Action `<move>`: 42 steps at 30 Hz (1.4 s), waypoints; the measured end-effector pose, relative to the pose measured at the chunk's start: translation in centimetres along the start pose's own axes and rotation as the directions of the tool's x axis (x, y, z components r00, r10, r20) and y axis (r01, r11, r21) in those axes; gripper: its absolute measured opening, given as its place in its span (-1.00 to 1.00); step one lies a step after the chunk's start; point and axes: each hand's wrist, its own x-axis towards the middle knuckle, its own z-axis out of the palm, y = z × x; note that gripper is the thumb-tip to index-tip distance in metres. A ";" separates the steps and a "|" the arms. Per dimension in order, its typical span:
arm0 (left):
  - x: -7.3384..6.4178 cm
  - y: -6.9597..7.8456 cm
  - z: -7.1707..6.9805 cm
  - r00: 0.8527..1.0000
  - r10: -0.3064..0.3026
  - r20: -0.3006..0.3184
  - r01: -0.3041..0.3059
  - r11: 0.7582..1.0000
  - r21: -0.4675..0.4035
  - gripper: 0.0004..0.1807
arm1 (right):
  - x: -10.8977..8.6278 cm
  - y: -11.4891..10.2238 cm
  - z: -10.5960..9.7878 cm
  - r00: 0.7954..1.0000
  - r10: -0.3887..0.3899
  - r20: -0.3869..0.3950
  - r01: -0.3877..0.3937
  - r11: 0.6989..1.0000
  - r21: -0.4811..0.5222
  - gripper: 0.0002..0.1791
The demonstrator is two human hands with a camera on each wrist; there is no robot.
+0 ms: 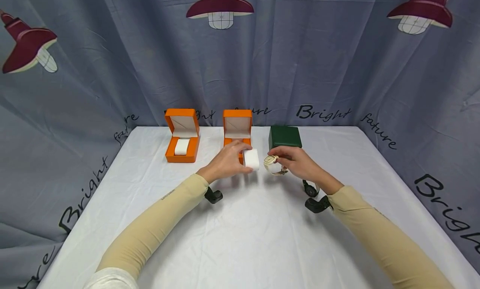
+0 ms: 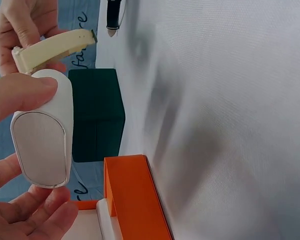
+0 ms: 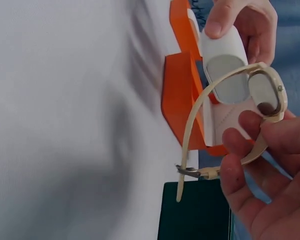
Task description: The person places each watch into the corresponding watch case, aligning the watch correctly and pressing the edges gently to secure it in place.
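In the head view my left hand (image 1: 229, 160) grips a white watch cushion (image 1: 251, 159) between thumb and fingers, above the table in front of the middle orange box (image 1: 238, 120). The cushion's flat oval end (image 2: 40, 150) faces the left wrist camera. My right hand (image 1: 296, 162) pinches a cream wristwatch (image 1: 271, 159) by its case and strap. The strap (image 3: 189, 125) hangs in a loop, its metal buckle plainly visible in the right wrist view. Watch and cushion are close together, with a small gap between them in the head view.
Another open orange box (image 1: 170, 153) at the left holds a white cushion (image 1: 182, 147). A closed green box (image 1: 285, 136) stands behind my right hand. A dark wristwatch (image 1: 310, 189) lies under my right wrist. White cloth (image 1: 247, 239) covers the table, with a grey-blue curtain (image 1: 318, 64) behind.
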 end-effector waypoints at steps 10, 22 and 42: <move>0.1 0.4 0.3 0.997 0.071 0.014 -0.070 0.996 -0.058 -0.28 | 1.0 -0.2 0.9 0.999 -0.043 0.001 0.043 0.992 0.121 -0.63; 0.1 0.6 0.5 0.997 0.078 -0.011 -0.079 0.994 -0.072 -0.26 | 1.4 0.4 2.5 0.995 -0.007 -0.104 0.023 0.987 0.156 -0.76; 0.0 0.8 0.8 0.997 0.066 -0.028 -0.069 0.994 -0.091 -0.27 | 1.1 0.1 3.5 0.976 0.012 -0.217 0.003 0.998 0.068 -0.69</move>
